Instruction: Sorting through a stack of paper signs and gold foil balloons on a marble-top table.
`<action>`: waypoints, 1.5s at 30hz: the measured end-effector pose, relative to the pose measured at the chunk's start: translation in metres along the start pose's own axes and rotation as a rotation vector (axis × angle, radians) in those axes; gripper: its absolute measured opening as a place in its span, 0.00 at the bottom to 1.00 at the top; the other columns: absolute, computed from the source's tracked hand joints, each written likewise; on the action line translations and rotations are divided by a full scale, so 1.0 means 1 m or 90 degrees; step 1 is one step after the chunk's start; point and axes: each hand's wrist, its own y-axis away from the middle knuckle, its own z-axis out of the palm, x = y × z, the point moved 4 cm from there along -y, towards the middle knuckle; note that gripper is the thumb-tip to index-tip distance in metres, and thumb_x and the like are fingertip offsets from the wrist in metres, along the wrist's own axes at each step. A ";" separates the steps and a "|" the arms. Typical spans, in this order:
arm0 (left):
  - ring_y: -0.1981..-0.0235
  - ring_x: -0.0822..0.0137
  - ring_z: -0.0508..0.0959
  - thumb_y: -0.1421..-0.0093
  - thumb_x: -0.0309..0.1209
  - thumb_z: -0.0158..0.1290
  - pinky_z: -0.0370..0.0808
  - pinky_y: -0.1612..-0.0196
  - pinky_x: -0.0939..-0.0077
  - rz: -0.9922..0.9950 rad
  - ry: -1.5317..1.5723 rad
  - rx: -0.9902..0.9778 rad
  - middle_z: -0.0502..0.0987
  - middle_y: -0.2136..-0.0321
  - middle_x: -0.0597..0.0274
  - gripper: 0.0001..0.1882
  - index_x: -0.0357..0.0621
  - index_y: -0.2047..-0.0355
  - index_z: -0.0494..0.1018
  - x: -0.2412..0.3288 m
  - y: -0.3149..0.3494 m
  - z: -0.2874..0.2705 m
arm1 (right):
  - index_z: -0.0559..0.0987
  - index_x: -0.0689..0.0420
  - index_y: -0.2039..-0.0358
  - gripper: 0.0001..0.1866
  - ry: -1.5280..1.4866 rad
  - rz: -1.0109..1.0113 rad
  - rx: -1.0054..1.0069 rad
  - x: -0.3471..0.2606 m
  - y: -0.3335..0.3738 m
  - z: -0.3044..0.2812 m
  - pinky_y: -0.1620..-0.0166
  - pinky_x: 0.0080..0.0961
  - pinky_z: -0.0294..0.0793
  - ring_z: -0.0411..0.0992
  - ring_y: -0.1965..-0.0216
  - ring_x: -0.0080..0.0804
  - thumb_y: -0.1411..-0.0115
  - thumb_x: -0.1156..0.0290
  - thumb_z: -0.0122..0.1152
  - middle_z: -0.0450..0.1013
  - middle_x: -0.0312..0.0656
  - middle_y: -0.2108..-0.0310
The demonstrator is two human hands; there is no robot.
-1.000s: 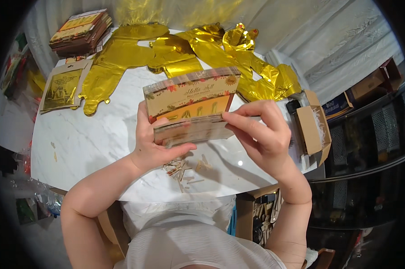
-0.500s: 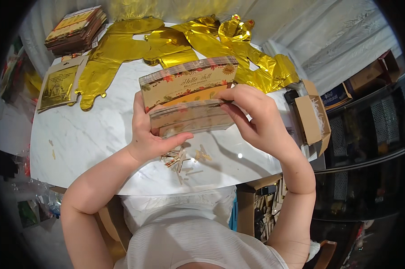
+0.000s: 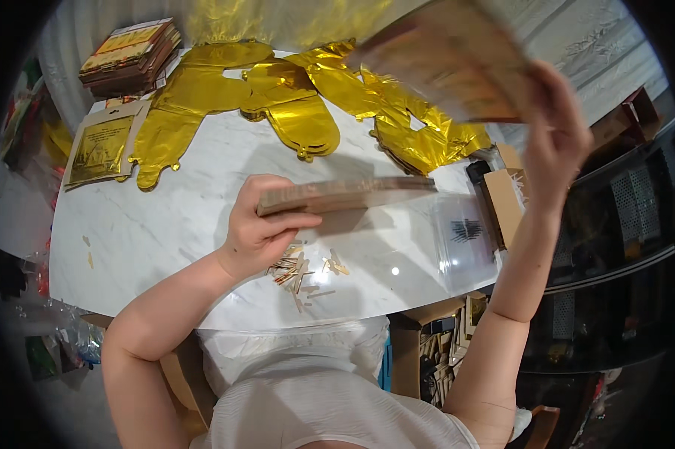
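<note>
My left hand (image 3: 256, 228) grips a thick stack of printed cards (image 3: 352, 196) by its left end, seen almost edge-on above the table. Raised high at the far right, my right hand (image 3: 558, 131) holds another printed card piece (image 3: 453, 63) by its right edge. That piece is blurred by motion, so whether it is one card or several I cannot tell. Below the left hand lie small wooden sticks (image 3: 296, 271) with some flat tan bits (image 3: 335, 266). Gold foil balloons (image 3: 203, 93) spread flat along the table's far side.
A pile of printed packets (image 3: 132, 52) stands at the back left, with a gold foil packet (image 3: 104, 150) in front. On the right are a clear plastic bag (image 3: 464, 243) and an open cardboard box (image 3: 505, 206). Another box (image 3: 408, 352) sits below the table's front edge.
The cards, previously held together by both hands, are now split. My right hand has carried its part up and to the right; my left hand's stack has tipped nearly edge-on.
</note>
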 end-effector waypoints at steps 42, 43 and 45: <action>0.42 0.45 0.69 0.58 0.16 0.59 0.65 0.36 0.53 -0.132 -0.002 -0.038 0.80 0.47 0.59 0.22 0.59 0.67 0.88 -0.012 0.004 0.002 | 0.83 0.59 0.60 0.16 0.063 -0.130 -0.190 -0.065 0.095 0.095 0.59 0.34 0.77 0.78 0.61 0.43 0.49 0.84 0.72 0.78 0.44 0.60; 0.42 0.45 0.69 0.59 0.16 0.59 0.64 0.36 0.52 -0.148 0.026 -0.026 0.80 0.49 0.59 0.21 0.57 0.69 0.88 -0.015 0.006 0.002 | 0.81 0.60 0.61 0.14 0.058 -0.109 -0.219 -0.067 0.093 0.095 0.58 0.35 0.77 0.78 0.60 0.45 0.48 0.84 0.71 0.78 0.44 0.60; 0.42 0.46 0.69 0.59 0.16 0.59 0.64 0.36 0.51 -0.165 0.054 -0.015 0.81 0.50 0.60 0.19 0.56 0.71 0.87 -0.016 0.007 0.002 | 0.80 0.61 0.63 0.12 0.051 -0.089 -0.248 -0.071 0.087 0.094 0.57 0.35 0.77 0.77 0.59 0.46 0.47 0.84 0.71 0.77 0.44 0.60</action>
